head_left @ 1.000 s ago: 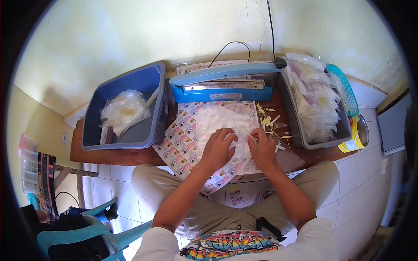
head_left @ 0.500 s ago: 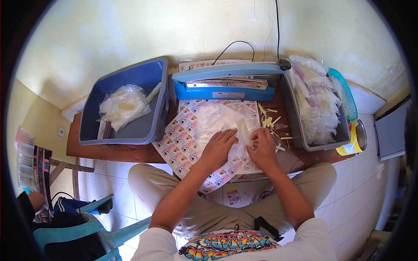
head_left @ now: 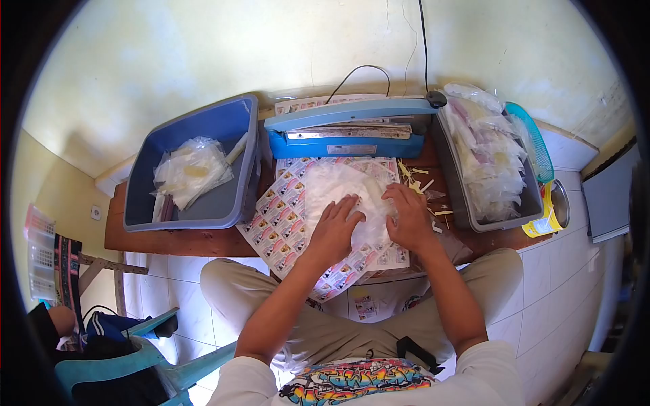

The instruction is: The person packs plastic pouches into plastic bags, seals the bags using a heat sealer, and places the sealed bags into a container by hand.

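Observation:
My left hand (head_left: 335, 230) lies on a pile of clear plastic bags (head_left: 328, 183), its fingers stretched out and the thumb apart. My right hand (head_left: 412, 220) rests at the right side of the same bags, fingers bent a little and spread from the thumb, with no grip visible. Between the hands the plastic looks whitish and loosely layered; its separate sheets are hard to tell. Under the bags are printed label sheets (head_left: 274, 213) with small repeated pictures. Just beyond them stands a blue heat sealer (head_left: 345, 145) with its long arm across the top.
A blue-grey tub (head_left: 246, 169) with plastic packets (head_left: 193, 169) stands at the left. At the right, a grey tub (head_left: 467, 210) is heaped with filled bags (head_left: 491, 162), beside a yellow can (head_left: 547, 216) and a teal basket (head_left: 531, 135). Yellowish strips (head_left: 413, 177) lie on the wooden table (head_left: 183, 240).
My right hand has opened from a pinch at the bags' right side, its fingers now reaching forward. My left hand has stayed on the bags, with its fingers spread more and shifted slightly.

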The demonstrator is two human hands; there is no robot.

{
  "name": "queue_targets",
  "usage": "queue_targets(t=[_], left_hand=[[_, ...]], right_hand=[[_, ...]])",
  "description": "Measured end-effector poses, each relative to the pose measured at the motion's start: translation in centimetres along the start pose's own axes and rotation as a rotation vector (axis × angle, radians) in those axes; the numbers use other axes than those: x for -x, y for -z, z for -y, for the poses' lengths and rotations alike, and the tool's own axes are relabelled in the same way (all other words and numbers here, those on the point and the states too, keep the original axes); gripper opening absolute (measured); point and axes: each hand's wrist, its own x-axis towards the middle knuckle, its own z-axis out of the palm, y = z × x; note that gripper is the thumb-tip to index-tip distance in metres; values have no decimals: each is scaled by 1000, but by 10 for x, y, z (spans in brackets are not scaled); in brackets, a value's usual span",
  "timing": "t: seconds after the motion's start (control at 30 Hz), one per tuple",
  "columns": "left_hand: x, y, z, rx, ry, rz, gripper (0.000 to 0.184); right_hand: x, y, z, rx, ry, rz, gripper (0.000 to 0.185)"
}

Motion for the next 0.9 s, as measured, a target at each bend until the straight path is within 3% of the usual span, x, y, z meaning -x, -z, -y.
queue_targets(t=[0.13, 0.5, 0.67, 0.9], left_hand=[[3, 4, -4, -35, 123, -156, 71], [13, -7, 19, -10, 159, -73, 75], [18, 7, 15, 23, 195, -51, 74], [21, 55, -5, 264, 79, -346, 59]], right_hand=[[5, -8, -10, -9, -81, 93, 48], [-4, -25, -9, 12, -178, 126, 36], [-3, -11, 2, -57, -129, 81, 43], [-5, 31, 45, -123, 29, -10, 59]])
